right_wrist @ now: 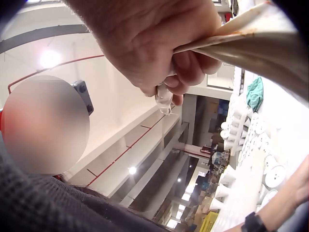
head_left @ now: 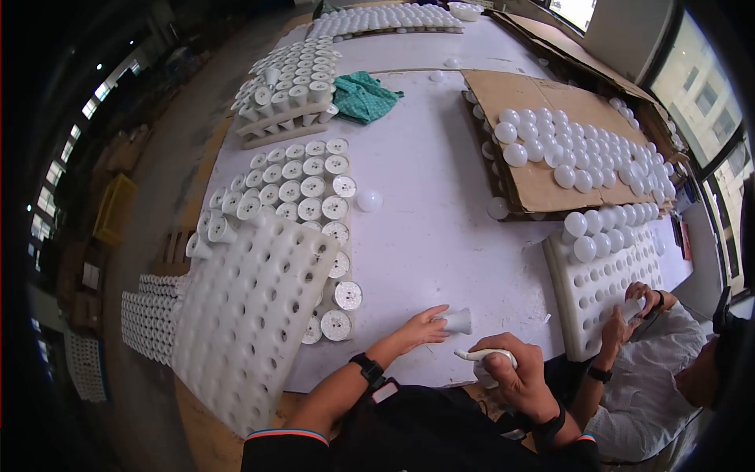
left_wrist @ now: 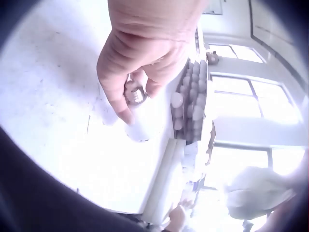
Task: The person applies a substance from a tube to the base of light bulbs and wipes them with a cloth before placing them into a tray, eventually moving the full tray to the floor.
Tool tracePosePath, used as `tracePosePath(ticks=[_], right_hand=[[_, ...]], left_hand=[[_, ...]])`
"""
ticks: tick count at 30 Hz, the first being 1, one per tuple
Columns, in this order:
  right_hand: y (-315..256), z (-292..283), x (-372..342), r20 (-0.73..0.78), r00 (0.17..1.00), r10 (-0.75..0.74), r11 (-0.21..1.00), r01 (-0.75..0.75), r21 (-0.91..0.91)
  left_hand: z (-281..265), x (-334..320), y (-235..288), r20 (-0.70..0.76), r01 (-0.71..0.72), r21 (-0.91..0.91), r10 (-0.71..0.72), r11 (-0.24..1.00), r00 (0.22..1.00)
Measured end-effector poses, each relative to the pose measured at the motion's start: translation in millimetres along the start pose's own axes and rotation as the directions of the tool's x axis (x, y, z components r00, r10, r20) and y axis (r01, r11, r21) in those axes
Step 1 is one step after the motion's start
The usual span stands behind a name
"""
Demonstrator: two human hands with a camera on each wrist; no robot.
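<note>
My left hand (head_left: 423,330) holds a white cone-shaped bulb housing (head_left: 458,321) low over the table's near part. In the left wrist view, thumb and fingers surround its silvery screw cap (left_wrist: 134,93), and the wide white end faces away from the palm. My right hand (head_left: 515,374) grips a white squeeze bottle (head_left: 497,356) with a narrow spout that points left, toward the housing. In the right wrist view the fingers curl round it, and a clear tip (right_wrist: 164,100) sticks out below them.
Rows of white housings (head_left: 311,186) stand on the left, with a tilted foam tray (head_left: 252,307) beside them. A loose globe (head_left: 370,200) lies mid-table. Cardboard (head_left: 491,90) at right carries many globes. Another person (head_left: 641,377) works at a foam tray (head_left: 578,315).
</note>
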State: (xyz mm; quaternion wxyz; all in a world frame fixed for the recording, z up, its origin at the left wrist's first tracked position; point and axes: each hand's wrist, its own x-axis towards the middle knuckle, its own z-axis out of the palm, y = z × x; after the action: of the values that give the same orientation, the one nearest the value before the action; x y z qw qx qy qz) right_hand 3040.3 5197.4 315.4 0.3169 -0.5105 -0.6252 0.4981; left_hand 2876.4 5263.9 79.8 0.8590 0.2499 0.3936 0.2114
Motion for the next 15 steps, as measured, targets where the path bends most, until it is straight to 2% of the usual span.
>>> tracePosePath(ticks=[1, 2, 5, 7, 8, 9, 10, 12, 14, 15], right_hand=[[4, 1, 4, -0.059, 0.994, -0.094, 0.995, 0.091, -0.044], [5, 3, 8, -0.117, 0.975, -0.187, 0.980, 0.177, -0.092], [-4, 12, 15, -0.114, 0.978, -0.175, 0.980, 0.163, -0.111], [-1, 19, 24, -0.103, 0.979, -0.173, 0.974, 0.156, -0.162], [-1, 21, 28, -0.097, 0.977, -0.191, 0.972, 0.175, -0.157], [-3, 24, 32, -0.094, 0.977, -0.193, 0.973, 0.179, -0.144], [-5, 28, 36, -0.091, 0.977, -0.191, 0.975, 0.178, -0.131], [-10, 38, 44, -0.123, 0.971, -0.204, 0.977, 0.193, -0.096], [-15, 43, 49, -0.072, 0.990, -0.118, 0.992, 0.114, -0.059], [-18, 46, 51, -0.053, 0.993, -0.104, 0.993, 0.101, -0.063]], left_hand=[[11, 3, 9, 0.024, -0.158, 0.327, 0.159, 0.932, 0.987], [16, -1, 20, 0.093, -0.283, 0.613, 0.289, 0.737, 0.953], [15, -46, 60, 0.062, -0.320, 0.584, 0.353, 0.746, 0.934], [-16, -82, 90, -0.030, -0.280, 0.416, 0.321, 0.865, 0.947], [-33, -104, 105, -0.179, -0.328, 0.369, 0.413, 0.870, 0.893], [-55, -121, 119, -0.377, -0.380, 0.293, 0.471, 0.878, 0.798], [-80, -137, 133, -0.534, -0.519, 0.178, 0.525, 0.836, 0.662], [-154, -150, 151, -0.742, -0.742, 0.077, 0.535, 0.666, 0.404], [-196, -152, 174, -0.792, -0.749, 0.199, 0.554, 0.632, 0.256], [-210, -148, 184, -0.792, -0.753, 0.196, 0.554, 0.628, 0.255]])
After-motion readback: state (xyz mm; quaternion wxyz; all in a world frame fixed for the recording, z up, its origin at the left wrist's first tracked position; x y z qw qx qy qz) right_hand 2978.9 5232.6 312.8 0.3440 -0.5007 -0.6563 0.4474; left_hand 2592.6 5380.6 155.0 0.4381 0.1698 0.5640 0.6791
